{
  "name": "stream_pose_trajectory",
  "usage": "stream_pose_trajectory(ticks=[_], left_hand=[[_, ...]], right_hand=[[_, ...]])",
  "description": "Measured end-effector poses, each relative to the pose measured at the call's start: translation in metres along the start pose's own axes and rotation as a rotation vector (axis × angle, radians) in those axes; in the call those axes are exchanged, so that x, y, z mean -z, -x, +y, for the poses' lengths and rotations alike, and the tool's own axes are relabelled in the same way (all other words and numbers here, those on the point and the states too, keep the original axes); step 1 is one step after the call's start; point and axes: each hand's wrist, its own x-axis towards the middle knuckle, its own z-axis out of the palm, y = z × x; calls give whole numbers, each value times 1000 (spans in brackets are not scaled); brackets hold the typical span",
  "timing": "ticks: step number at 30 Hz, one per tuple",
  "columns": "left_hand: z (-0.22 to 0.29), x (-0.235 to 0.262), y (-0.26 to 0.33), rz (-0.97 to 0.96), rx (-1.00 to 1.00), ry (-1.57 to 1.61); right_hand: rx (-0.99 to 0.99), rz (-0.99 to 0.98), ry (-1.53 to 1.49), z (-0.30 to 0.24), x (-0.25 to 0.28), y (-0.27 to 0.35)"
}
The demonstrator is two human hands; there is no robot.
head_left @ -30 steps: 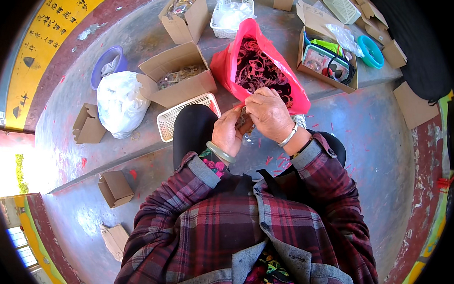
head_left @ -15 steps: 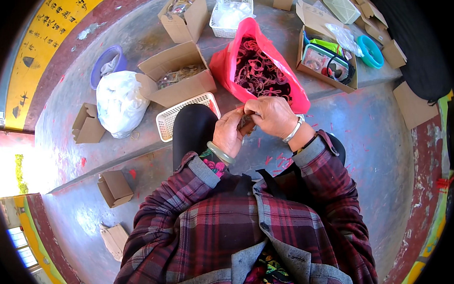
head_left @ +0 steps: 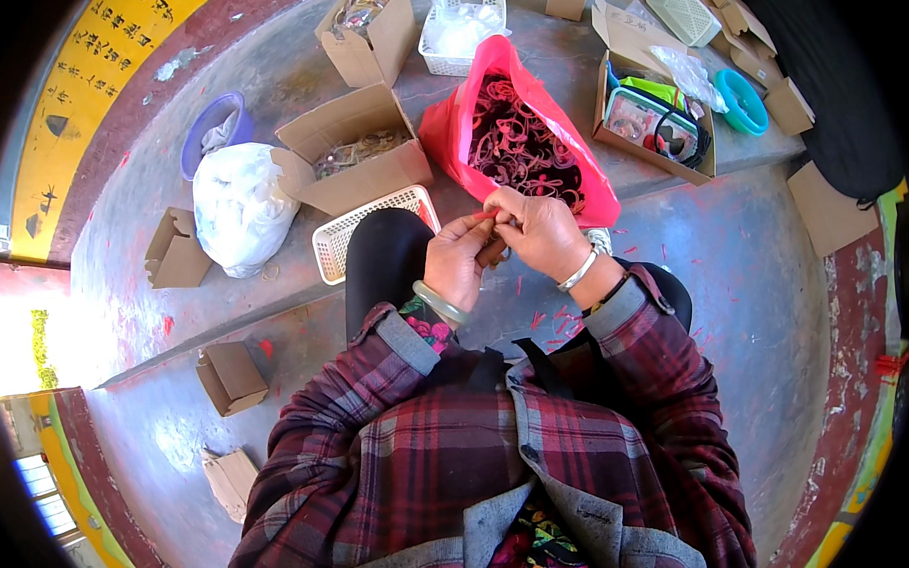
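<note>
My left hand (head_left: 456, 264) and my right hand (head_left: 545, 237) meet fingertip to fingertip above my knees. Both are closed in a pinch on a small red piece (head_left: 490, 213), mostly covered by the fingers, so its kind is not clear. Just beyond the hands stands a bright pink bag (head_left: 449, 134), its mouth wide, full of tangled dark and pinkish cord loops (head_left: 519, 131). By my left knee sits a white plastic basket (head_left: 335, 250) with something red at its right end.
Left of the bag are a cardboard box (head_left: 343, 191) of small items, a stuffed white plastic bag (head_left: 240, 216) and a purple basin (head_left: 197, 128). Rightward stand a carton (head_left: 660, 162) of mixed things and a teal basin (head_left: 741, 104). A step edge (head_left: 226, 325) crosses the floor; red scraps lie about.
My right hand has shifted slightly left and down, its fingers drawing closer to the left fingertips. The red piece stays between them. The surroundings look the same.
</note>
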Motion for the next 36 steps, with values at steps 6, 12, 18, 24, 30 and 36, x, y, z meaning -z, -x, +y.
stream_pose_trajectory(ticks=[6, 12, 18, 24, 30, 36], left_hand=[[9, -4, 3, -16, -23, 102], [13, -4, 3, -31, -84, 142], [13, -3, 5, -11, -78, 148], [18, -9, 7, -9, -67, 122], [22, -4, 2, -13, 0, 118], [26, -3, 3, -55, 42, 94]], right_hand=[[76, 233, 12, -15, 4, -3], [-144, 249, -225, -2, 3, -4], [-61, 204, -467, 6, -2, -4], [-233, 149, -677, 4, 3, -4], [-267, 130, -706, 4, 4, -3], [-169, 112, -561, 7, 6, -4]])
